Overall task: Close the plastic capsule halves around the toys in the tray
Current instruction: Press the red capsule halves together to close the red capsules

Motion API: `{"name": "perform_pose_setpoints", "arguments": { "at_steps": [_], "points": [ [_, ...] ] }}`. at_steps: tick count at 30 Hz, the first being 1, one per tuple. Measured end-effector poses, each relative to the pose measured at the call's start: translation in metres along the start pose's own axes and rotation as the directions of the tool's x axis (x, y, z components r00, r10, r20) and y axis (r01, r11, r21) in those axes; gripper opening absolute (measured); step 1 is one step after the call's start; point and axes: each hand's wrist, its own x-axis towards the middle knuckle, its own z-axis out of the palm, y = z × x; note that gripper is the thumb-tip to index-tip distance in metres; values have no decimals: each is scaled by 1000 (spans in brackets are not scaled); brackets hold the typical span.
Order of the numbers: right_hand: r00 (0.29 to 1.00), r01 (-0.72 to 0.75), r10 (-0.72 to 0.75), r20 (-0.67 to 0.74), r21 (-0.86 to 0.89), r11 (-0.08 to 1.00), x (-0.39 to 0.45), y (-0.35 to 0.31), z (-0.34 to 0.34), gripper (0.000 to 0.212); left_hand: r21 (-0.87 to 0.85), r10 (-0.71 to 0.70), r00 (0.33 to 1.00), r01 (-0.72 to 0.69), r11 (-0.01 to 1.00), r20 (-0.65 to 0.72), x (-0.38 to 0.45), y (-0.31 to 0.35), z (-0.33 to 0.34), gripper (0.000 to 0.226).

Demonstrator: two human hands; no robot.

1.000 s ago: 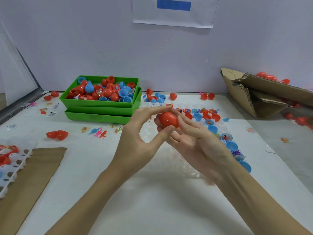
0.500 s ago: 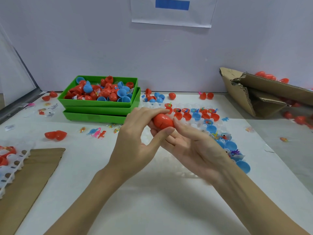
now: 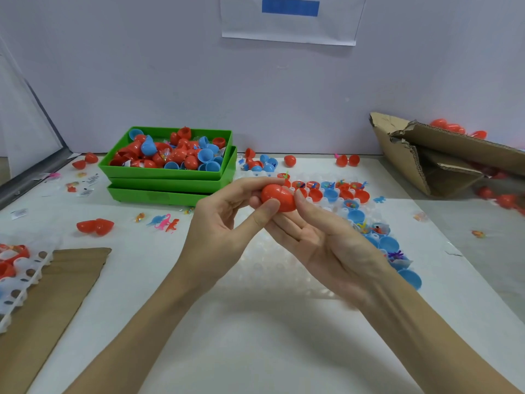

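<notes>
A red plastic capsule [image 3: 277, 198] sits between both hands above the middle of the table. My left hand [image 3: 224, 223] pinches its left side with thumb and fingers. My right hand [image 3: 321, 240] lies palm up under it, fingertips on its right side. Its two halves look pressed together; what is inside is hidden. Behind the hands lies a clear pocketed tray [image 3: 345, 213] with red and blue capsule halves [image 3: 355, 216], some holding small toys [image 3: 379, 229].
Stacked green bins [image 3: 170, 180] full of red and blue halves stand at the back left. A torn cardboard box [image 3: 443, 157] lies at the right. An open red capsule [image 3: 95, 226] and small loose toys [image 3: 164, 221] lie left. A second white tray [image 3: 20, 277] on cardboard is at the left edge.
The capsule has dropped slightly and turned in my fingers. My left thumb has slid up against its underside; both hands stay closed around it.
</notes>
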Motion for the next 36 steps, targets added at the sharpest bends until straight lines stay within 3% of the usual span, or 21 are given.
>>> {"name": "perform_pose_setpoints", "arguments": {
  "at_steps": [6,14,18,22,29,36],
  "points": [
    [1000,5,-5,25,-12,1000,1,-1,-3,32,-48,-46,998,48,998,42,1,0,-4,35],
    [1000,26,-27,-12,-42,999,2,2,-2,37,-41,-64,998,64,997,0,1,3,-3,35],
    [998,46,-46,-33,-5,999,1,2,-2,46,-61,-59,998,60,996,22,2,5,-4,34],
    [1000,-21,21,-7,59,998,0,-2,-2,37,-81,-52,998,55,995,45,3,4,-5,36],
    [998,-64,59,32,166,984,-2,-4,-2,53,-84,-20,998,26,996,65,2,1,-4,42],
    [996,-66,62,68,53,996,-6,-9,-1,52,-95,-24,993,34,995,112,3,2,-9,44]
  ]
}}
